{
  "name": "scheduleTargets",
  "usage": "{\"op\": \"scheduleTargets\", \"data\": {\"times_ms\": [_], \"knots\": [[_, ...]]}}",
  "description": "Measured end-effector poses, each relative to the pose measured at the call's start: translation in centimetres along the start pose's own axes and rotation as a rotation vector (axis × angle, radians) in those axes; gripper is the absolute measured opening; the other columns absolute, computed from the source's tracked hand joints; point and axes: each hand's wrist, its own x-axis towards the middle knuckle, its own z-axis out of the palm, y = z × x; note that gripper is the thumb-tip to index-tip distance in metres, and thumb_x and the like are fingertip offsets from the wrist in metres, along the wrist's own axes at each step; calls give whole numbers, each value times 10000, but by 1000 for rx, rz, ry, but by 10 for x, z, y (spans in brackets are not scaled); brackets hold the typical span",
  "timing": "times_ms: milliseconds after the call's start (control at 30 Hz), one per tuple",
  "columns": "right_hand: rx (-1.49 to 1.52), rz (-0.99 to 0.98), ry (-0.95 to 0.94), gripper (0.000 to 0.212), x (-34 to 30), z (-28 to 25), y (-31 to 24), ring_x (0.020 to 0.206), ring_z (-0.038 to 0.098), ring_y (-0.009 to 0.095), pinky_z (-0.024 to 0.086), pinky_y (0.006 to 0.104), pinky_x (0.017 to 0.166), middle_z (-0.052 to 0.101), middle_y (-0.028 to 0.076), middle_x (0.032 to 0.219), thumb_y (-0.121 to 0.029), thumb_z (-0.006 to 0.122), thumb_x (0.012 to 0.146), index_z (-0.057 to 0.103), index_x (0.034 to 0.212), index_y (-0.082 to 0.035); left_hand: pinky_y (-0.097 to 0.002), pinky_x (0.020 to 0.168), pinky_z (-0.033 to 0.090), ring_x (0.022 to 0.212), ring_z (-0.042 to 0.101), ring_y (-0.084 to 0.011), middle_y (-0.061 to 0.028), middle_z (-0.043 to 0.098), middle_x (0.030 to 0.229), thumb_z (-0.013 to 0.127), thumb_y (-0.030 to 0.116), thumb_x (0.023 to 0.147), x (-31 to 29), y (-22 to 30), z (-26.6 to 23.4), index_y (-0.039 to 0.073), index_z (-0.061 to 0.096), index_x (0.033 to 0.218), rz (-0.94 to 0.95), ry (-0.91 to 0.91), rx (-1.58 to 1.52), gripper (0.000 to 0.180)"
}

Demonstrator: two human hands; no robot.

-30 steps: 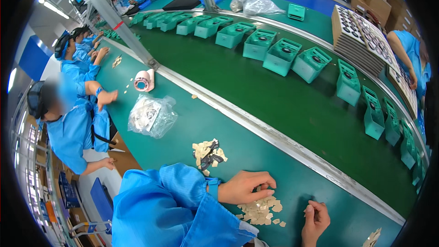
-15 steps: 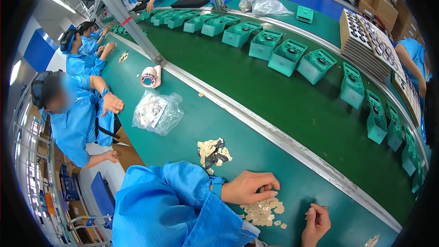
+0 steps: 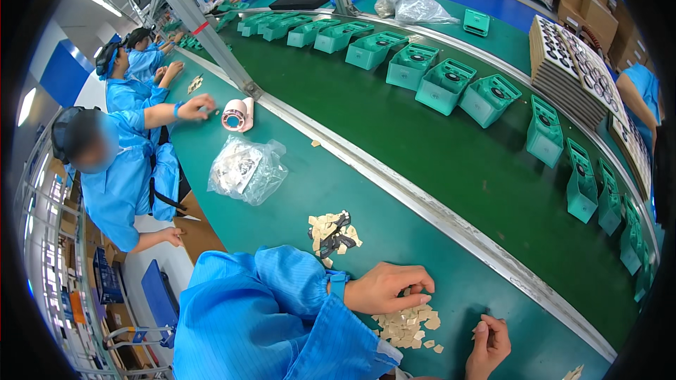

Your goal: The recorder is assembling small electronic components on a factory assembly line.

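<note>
My left hand (image 3: 391, 288) rests on the green table with loosely bent fingers. A gap shows between its thumb and fingertips, and nothing is visible in it. Right beside it lies a heap of small cream-coloured paper-like pieces (image 3: 408, 327), partly under the hand. To the right of that heap is my right hand (image 3: 488, 346), its thumb and fingers curled together; what they hold, if anything, is too small to make out. A second pile of cream scraps mixed with black pieces (image 3: 332, 236) lies beyond my left forearm.
Along the green conveyor (image 3: 394, 127) stand several green boxes (image 3: 443, 86), past a metal rail (image 3: 422, 200). On the table are a clear plastic bag (image 3: 248, 170) and a pink-white round device (image 3: 238, 114). A co-worker (image 3: 116, 176) in blue sits at left; stacked trays (image 3: 563, 63) stand far right.
The co-worker's raised hand has moved away along the table, toward the pink-white device. The whole view has shifted slightly; my two hands keep their places.
</note>
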Motion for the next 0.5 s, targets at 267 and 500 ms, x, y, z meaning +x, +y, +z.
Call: {"op": "scheduleTargets", "data": {"times_ms": [267, 500], "knots": [[8, -12, 1, 155, 0, 0, 0, 669, 522, 80, 439, 203, 624, 594, 31, 778, -91, 611, 888, 649, 983, 26, -258, 515, 434, 598, 551, -124, -25, 559, 728, 637, 161, 855, 0, 0, 0, 53, 591, 941, -12, -9, -7, 145], [-14, 8, 10, 151, 2, 0, -8, 668, 531, 84, 446, 207, 623, 612, 43, 791, -90, 618, 882, 654, 973, 26, -259, 518, 433, 600, 547, -125, -28, 557, 740, 642, 149, 850, 0, -1, 1, 54, 592, 941, -30, -11, -38, 141]]}}
